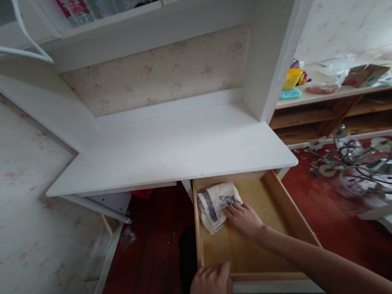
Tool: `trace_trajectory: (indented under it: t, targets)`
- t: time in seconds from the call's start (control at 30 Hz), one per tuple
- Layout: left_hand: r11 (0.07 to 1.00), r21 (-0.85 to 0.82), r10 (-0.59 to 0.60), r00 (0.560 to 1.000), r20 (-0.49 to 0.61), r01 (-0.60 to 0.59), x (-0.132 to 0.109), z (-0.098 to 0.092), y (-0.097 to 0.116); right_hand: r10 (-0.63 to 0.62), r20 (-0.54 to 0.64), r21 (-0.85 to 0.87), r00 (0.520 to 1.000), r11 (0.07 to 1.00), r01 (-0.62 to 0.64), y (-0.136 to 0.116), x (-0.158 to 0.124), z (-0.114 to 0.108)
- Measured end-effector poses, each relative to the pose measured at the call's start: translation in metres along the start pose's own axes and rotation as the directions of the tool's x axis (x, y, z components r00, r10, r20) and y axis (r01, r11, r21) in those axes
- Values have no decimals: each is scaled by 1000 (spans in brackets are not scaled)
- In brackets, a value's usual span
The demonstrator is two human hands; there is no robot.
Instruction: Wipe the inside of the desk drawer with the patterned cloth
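Note:
A pull-out wooden drawer (267, 255) stands open below the right side of the white desk (166, 147). My left hand (211, 290) is closed over its front left corner, with the thumb resting along the front edge. Inside the drawer, towards the back left, lies a folded whitish cloth (213, 214) with a dark stripe and dark printed marks. My right hand (244, 220) reaches in from the right, its fingers bent and close together on the cloth's right edge. The underside of that hand is hidden.
Plastic bottles (77, 6) stand in the shelf above the desk. A white cable (26, 30) hangs at upper left. A chandelier (364, 164) lies on the red floor at right. Behind it, a low wooden shelf (325, 110) holds a cardboard box (364, 74) and plastic bags.

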State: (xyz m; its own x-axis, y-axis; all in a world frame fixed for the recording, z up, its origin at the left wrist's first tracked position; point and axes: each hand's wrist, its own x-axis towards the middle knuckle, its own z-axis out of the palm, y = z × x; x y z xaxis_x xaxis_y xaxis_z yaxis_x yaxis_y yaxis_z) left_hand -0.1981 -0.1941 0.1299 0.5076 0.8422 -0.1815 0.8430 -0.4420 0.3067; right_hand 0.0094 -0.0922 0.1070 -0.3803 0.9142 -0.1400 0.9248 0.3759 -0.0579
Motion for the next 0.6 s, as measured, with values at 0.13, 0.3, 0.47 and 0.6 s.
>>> trace_trajectory:
  t: [0.13, 0.3, 0.47, 0.6]
  targets:
    - [999, 23, -31, 999, 4, 31, 1, 6, 0, 1, 145, 90, 989, 996, -14, 2, 14, 18]
    - [1000, 20, -20, 999, 46, 19, 0, 8, -2, 10, 182, 208, 983, 977, -48, -3, 33, 7]
    - [1000, 17, 14, 996, 91, -16, 3, 4, -4, -31, 17, 216, 999, 976, 26, -15, 57, 6]
    - [999, 32, -25, 994, 107, 22, 6, 6, -2, -21, 190, 199, 982, 980, -17, -20, 71, 27]
